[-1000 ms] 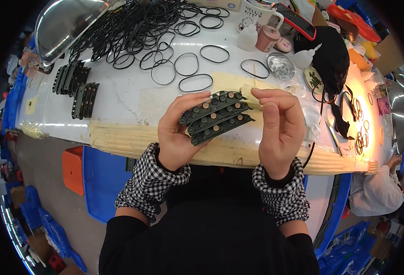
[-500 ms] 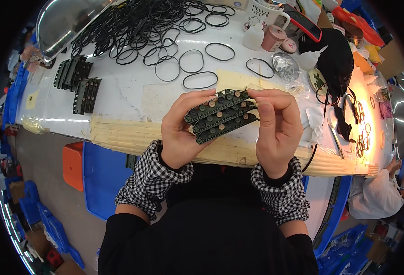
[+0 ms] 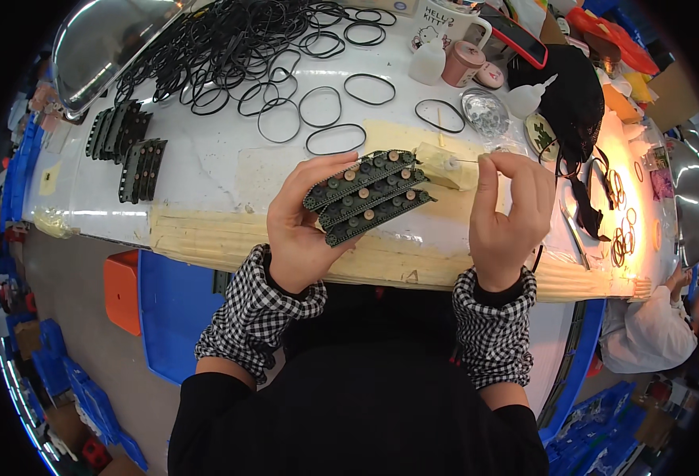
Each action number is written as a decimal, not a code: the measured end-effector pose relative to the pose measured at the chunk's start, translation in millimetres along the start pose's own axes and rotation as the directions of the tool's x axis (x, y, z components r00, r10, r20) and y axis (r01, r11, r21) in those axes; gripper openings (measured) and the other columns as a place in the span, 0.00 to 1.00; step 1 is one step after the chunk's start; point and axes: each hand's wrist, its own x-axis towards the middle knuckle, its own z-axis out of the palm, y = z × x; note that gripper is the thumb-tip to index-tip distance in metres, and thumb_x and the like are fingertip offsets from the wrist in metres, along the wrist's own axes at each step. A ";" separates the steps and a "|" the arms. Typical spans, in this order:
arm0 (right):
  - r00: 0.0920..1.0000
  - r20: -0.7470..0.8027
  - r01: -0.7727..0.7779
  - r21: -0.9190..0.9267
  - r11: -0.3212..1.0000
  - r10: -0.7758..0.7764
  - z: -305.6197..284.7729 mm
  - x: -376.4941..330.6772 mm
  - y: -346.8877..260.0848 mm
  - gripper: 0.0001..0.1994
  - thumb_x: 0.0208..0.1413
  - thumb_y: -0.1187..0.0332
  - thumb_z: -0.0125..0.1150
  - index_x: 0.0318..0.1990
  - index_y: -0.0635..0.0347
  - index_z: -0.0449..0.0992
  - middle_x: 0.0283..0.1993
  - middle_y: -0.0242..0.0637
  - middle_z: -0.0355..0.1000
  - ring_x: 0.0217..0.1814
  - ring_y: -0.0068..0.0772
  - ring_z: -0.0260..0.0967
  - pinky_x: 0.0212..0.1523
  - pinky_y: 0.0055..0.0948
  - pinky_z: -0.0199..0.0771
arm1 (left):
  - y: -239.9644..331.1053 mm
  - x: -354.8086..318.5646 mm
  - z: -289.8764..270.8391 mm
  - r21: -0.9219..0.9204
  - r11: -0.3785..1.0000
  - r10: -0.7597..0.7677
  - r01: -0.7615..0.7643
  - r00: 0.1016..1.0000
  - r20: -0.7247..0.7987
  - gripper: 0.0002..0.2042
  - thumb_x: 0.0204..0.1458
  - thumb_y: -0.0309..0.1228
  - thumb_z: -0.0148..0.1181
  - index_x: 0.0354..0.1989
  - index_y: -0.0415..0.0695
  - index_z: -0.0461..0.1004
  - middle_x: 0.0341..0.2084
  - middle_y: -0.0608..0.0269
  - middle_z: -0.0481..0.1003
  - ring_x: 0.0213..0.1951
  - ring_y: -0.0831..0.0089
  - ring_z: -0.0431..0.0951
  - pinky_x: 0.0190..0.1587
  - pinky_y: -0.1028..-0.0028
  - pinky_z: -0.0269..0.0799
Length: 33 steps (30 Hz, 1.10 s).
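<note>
Three dark green toothed strips (image 3: pixel 367 197) are fanned and clamped in the left hand (image 3: pixel 306 226) above the table edge (image 3: pixel 206 238), faces exposed; a thin pin (image 3: pixel 467 161) is pinched by the right hand (image 3: pixel 508 210) beside them.

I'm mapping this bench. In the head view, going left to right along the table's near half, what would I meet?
Dark track strips lying on the table → left hand → dark track strips it holds → small yellowish block → right hand.
</note>
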 end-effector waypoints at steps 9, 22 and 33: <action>0.946 0.220 -0.321 0.732 0.601 0.236 7.0 -14.4 -39.7 0.03 0.59 0.76 0.57 0.37 0.67 0.72 0.43 0.43 0.74 0.45 0.32 0.72 0.48 0.26 0.70 | 0.1 -0.3 2.5 -0.026 1.000 -0.005 0.005 1.000 -0.010 0.30 0.38 0.17 0.71 0.54 0.38 0.68 0.54 0.52 0.68 0.54 0.65 0.72 0.54 0.72 0.74; 0.953 0.214 -0.302 0.715 0.630 0.214 10.9 -16.6 -38.4 0.02 0.60 0.77 0.56 0.38 0.67 0.72 0.44 0.43 0.74 0.45 0.30 0.71 0.47 0.25 0.70 | 2.2 0.3 1.1 0.036 0.999 0.000 0.000 1.000 -0.001 0.29 0.38 0.16 0.70 0.53 0.38 0.68 0.53 0.52 0.68 0.54 0.65 0.72 0.54 0.71 0.73; 0.998 0.056 -0.014 -0.008 1.000 0.014 6.6 -2.8 6.5 0.04 0.53 0.77 0.62 0.32 0.64 0.73 0.37 0.41 0.74 0.39 0.41 0.71 0.41 0.35 0.69 | -0.8 0.2 0.9 -0.030 0.999 0.026 -0.026 1.000 0.000 0.30 0.36 0.14 0.70 0.53 0.37 0.68 0.54 0.51 0.67 0.55 0.65 0.72 0.54 0.72 0.74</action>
